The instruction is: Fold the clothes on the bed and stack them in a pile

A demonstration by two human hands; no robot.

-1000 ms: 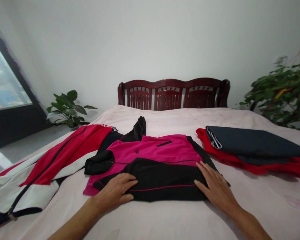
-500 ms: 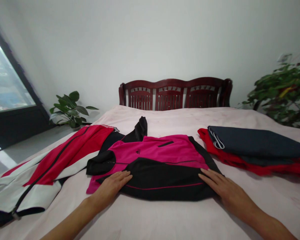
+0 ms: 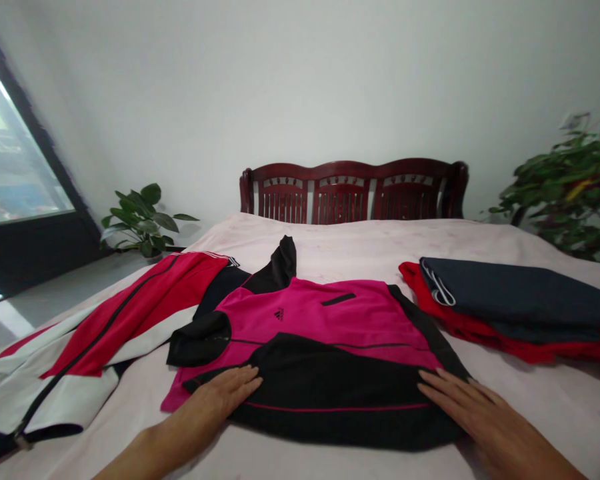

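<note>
Rests left hand (image 3: 225,393) and right hand (image 3: 473,413), flat and unclenched, on opposite ends of pink-and-black jacket's (image 3: 320,360) near side. Sees, beyond, green plant (image 3: 149,225) in pot (image 3: 153,258).

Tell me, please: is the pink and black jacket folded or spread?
Partly folded: on the jacket, the near sleeve lies over the front; the far sleeve sticks out.

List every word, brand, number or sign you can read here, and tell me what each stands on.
Sign: a small black triangular emblem of slanted bars, resembling the Adidas logo, on the pink-and-black fabric jacket.
Beneath it: a short line of black lettering, too small and blurred to read for certain.
No other lettering can be made out, including on the red-and-white zipped jacket and the folded dark-blue cloth.
</note>
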